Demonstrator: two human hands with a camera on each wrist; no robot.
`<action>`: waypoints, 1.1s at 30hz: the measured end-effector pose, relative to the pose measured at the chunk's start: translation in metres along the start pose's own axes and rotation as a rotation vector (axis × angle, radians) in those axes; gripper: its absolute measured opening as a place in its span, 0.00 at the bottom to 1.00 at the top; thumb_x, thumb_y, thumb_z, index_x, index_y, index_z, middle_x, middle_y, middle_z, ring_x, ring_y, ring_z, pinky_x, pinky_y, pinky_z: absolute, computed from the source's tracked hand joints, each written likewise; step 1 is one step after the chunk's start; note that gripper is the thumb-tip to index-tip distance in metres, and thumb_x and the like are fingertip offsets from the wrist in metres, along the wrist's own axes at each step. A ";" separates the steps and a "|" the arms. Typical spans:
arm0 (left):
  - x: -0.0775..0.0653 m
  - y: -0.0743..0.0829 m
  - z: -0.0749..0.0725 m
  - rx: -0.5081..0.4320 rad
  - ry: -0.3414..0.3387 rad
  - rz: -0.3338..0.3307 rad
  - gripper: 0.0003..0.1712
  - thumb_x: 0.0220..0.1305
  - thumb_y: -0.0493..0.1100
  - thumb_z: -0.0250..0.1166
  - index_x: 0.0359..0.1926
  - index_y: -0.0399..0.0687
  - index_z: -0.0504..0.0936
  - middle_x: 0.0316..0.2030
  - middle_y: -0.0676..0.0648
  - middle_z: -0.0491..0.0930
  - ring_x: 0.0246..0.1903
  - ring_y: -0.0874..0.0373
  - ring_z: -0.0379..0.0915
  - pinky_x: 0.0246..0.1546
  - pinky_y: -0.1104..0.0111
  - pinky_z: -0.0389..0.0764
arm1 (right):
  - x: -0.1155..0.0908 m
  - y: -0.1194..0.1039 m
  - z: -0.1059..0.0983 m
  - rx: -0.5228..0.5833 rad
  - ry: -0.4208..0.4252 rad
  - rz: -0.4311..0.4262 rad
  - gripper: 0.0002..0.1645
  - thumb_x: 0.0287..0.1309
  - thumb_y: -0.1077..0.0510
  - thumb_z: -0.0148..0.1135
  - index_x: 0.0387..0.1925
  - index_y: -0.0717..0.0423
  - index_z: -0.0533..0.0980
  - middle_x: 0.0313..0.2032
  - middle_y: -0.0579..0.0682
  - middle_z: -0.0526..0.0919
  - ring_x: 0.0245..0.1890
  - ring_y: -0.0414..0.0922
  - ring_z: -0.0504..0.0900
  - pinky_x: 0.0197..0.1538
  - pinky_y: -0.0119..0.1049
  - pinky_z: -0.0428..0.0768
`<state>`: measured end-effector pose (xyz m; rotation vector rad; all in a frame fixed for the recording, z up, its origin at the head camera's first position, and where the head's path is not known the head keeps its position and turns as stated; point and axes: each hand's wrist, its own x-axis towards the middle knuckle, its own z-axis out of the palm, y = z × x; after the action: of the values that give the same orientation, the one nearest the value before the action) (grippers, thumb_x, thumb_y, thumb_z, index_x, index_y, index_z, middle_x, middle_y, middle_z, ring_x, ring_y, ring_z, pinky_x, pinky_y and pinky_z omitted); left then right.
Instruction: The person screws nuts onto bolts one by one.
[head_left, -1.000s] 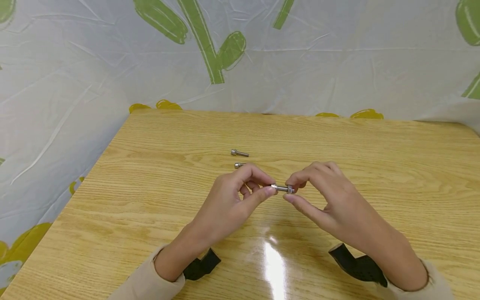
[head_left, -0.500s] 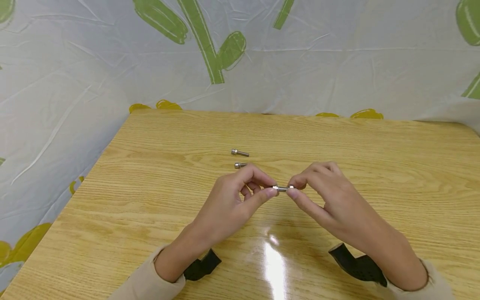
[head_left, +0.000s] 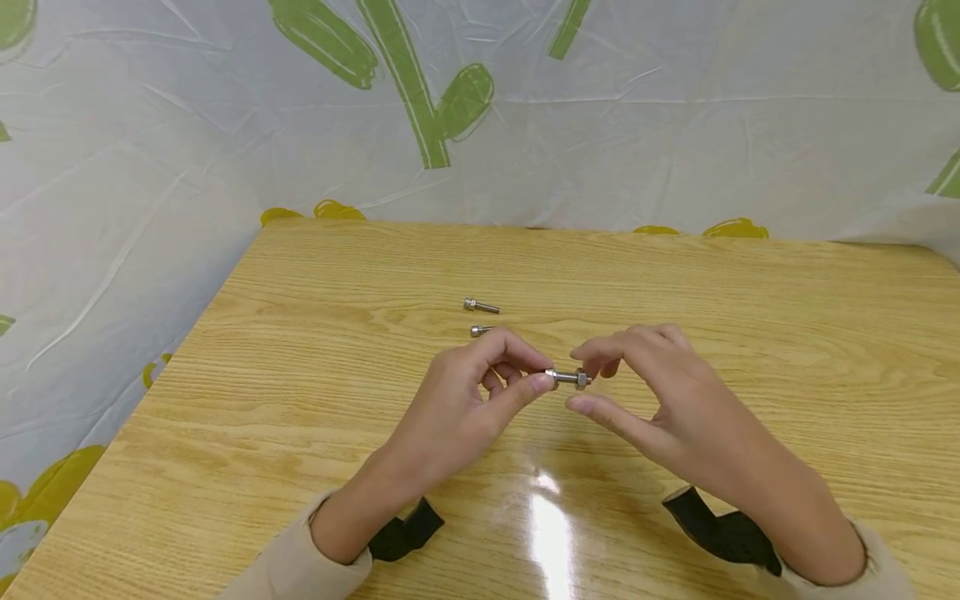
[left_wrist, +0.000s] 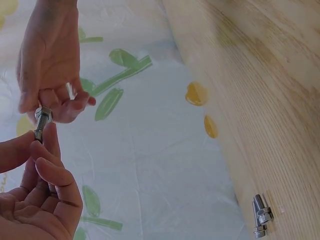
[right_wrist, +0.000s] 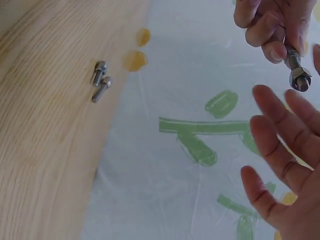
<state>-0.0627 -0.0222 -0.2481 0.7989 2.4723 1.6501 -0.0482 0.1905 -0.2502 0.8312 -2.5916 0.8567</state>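
Note:
My left hand (head_left: 459, 404) pinches the head end of a silver bolt (head_left: 567, 377) between thumb and index finger, its shaft pointing right. A hex nut (head_left: 581, 380) sits on the bolt close to the far tip, with a short bit of thread past it. Around that nut my right hand (head_left: 667, 392) is spread, thumb below and fingers above, apart from the metal. In the right wrist view the nut (right_wrist: 300, 78) faces the camera, and the right fingers (right_wrist: 280, 150) are loosely extended. The bolt's head is mostly covered by the left fingertips.
Two more bolts, one (head_left: 482, 306) farther back and one (head_left: 477, 331) partly hidden behind the left hand, lie on the wooden table (head_left: 337, 283). In the left wrist view, a nut (left_wrist: 265, 216) shows on one. A patterned sheet (head_left: 570, 158) hangs beyond the table's back edge.
Half a second ago the right thumb and index finger pinched the nut; now they have parted from it. The left hand keeps its grip on the bolt, nearly still.

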 end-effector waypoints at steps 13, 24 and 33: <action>0.000 0.000 0.000 0.001 0.004 0.001 0.04 0.62 0.41 0.62 0.38 0.49 0.78 0.33 0.56 0.81 0.29 0.68 0.71 0.31 0.73 0.76 | 0.001 0.012 0.008 0.015 0.076 -0.158 0.12 0.52 0.58 0.67 0.38 0.46 0.75 0.36 0.35 0.76 0.41 0.37 0.69 0.47 0.28 0.65; -0.001 0.002 -0.001 0.001 -0.014 -0.004 0.04 0.62 0.42 0.62 0.38 0.49 0.79 0.32 0.56 0.80 0.28 0.66 0.69 0.31 0.73 0.75 | 0.002 0.002 0.001 -0.001 0.040 -0.104 0.05 0.56 0.58 0.63 0.35 0.45 0.77 0.33 0.35 0.76 0.41 0.39 0.68 0.44 0.34 0.65; -0.001 0.002 0.000 -0.005 -0.020 0.000 0.05 0.62 0.42 0.62 0.38 0.49 0.78 0.33 0.55 0.81 0.29 0.66 0.70 0.32 0.74 0.76 | 0.000 0.001 0.000 0.011 -0.017 -0.023 0.13 0.65 0.62 0.52 0.28 0.42 0.75 0.30 0.33 0.74 0.43 0.41 0.68 0.45 0.38 0.65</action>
<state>-0.0614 -0.0217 -0.2465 0.8100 2.4540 1.6396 -0.0490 0.1904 -0.2507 0.8738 -2.5894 0.8610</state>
